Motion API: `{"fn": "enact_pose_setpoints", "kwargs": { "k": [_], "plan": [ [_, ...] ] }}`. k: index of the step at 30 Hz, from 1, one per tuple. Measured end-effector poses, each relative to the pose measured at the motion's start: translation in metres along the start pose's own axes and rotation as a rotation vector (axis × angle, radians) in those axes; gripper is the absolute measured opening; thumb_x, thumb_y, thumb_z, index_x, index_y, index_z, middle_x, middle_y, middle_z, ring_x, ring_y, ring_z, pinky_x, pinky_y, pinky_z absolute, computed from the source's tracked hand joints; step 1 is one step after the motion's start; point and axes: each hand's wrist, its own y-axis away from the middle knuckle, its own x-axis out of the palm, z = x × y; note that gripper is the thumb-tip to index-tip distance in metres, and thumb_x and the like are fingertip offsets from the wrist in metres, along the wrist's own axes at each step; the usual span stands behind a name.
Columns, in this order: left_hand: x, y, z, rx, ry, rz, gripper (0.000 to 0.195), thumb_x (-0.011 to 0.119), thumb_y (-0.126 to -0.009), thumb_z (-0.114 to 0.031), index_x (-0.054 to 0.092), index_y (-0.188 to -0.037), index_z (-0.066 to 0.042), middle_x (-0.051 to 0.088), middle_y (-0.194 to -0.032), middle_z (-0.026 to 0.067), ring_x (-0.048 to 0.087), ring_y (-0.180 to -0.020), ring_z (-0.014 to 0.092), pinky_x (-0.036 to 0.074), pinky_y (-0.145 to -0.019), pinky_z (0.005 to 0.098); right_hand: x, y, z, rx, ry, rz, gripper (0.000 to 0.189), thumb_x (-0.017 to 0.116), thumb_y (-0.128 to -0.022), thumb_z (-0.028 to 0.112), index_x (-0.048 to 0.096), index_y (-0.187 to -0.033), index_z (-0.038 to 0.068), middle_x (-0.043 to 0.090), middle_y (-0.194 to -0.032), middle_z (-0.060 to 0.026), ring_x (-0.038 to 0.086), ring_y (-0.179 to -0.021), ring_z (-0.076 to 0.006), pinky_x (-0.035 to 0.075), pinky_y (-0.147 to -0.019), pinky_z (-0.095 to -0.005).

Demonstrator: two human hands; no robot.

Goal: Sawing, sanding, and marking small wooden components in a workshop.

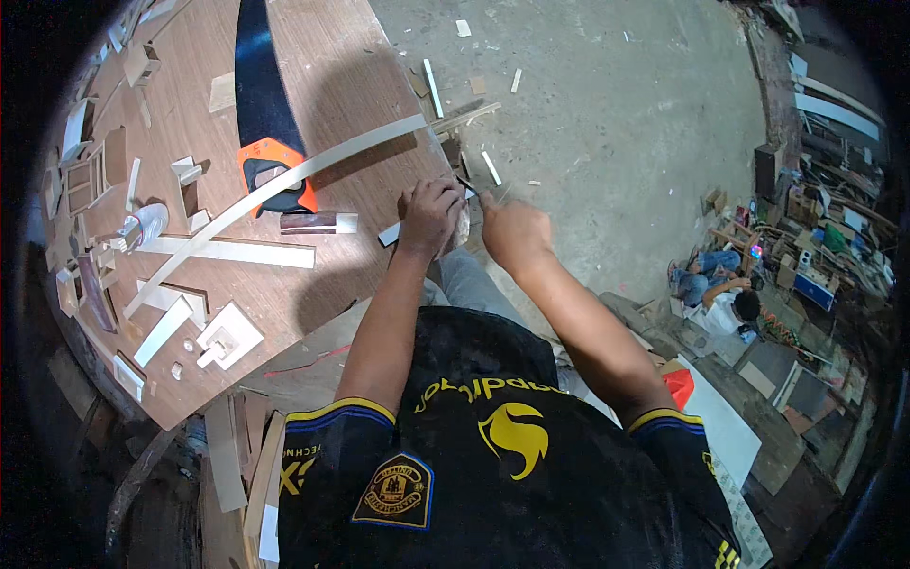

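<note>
At the right edge of a wood-grain board table [355, 284], my left hand [432, 213] is closed around a small piece, mostly hidden by the fingers. My right hand [517, 231] is just beyond the edge, its fingers curled on a thin dark tool whose kind I cannot tell; its tip reaches towards my left hand. A short white-faced strip [390, 235] lies beside my left hand. A hand saw [266, 107] with an orange and black handle lies further left, crossed by a long, thin pale strip [320, 163]. A short dark-and-white block [318, 223] is below the saw handle.
Wood offcuts, a clear plastic bottle [148, 224], a white board strip [234, 251] and a square white piece [231, 334] lie on the table's left. Scraps [490, 168] lie on the concrete floor [604, 128]. Another person [718, 306] sits far right among clutter.
</note>
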Motion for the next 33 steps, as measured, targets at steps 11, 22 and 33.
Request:
{"fn": "enact_pose_setpoints", "kwargs": {
  "k": [11, 22, 33],
  "plan": [
    [0.002, 0.000, 0.001, 0.020, -0.064, -0.029, 0.018, 0.070, -0.078, -0.018, 0.068, -0.095, -0.012, 0.063, -0.102, -0.0010, 0.056, -0.097, 0.022, 0.040, -0.086, 0.0373, -0.007, 0.002, -0.001, -0.041, 0.041, -0.002, 0.029, 0.041, -0.097, 0.020, 0.066, -0.112, 0.013, 0.072, -0.091, -0.0129, 0.072, -0.085, -0.0297, 0.057, -0.069, -0.0410],
    [0.001, 0.003, -0.004, -0.021, -0.103, 0.032, 0.019, 0.072, -0.077, -0.017, 0.071, -0.096, -0.013, 0.064, -0.102, -0.0002, 0.057, -0.099, 0.023, 0.041, -0.084, 0.0377, -0.020, 0.008, -0.006, -0.058, 0.073, 0.104, 0.043, 0.042, -0.093, 0.014, 0.056, -0.132, 0.025, 0.070, -0.096, -0.0179, 0.070, -0.089, -0.0336, 0.056, -0.074, -0.0456],
    [0.006, 0.000, 0.001, 0.001, -0.121, -0.049, 0.019, 0.070, -0.076, -0.021, 0.069, -0.093, -0.015, 0.062, -0.098, -0.0026, 0.056, -0.096, 0.022, 0.041, -0.082, 0.0389, -0.014, 0.014, 0.001, -0.042, 0.116, -0.009, 0.040, 0.035, -0.101, 0.026, 0.071, -0.104, 0.011, 0.072, -0.095, -0.0163, 0.071, -0.090, -0.0318, 0.056, -0.075, -0.0428]
  ]
}}
